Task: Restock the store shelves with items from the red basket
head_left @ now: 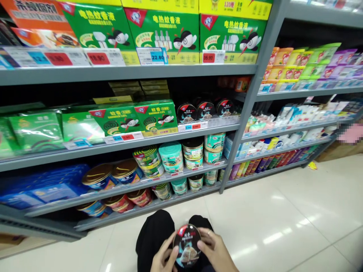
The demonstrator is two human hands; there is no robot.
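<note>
A round black tin point(186, 245) with a red corner mark and a picture on its lid is held low in front of me, over my dark-clad knees point(159, 232). My left hand point(163, 258) curls around its left edge. My right hand point(214, 249) grips the right edge, with a ring on one finger. Three tins of the same look point(206, 109) stand on the second shelf of the rack, above and a little to the right of my hands.
Grey metal shelves point(127, 71) face me, filled with green boxes point(160, 117), round tins point(171, 156) and blue packs point(45, 189). A second rack point(295, 130) with bottles and packets runs to the right. White glossy floor tiles point(283, 219) stretch rightwards.
</note>
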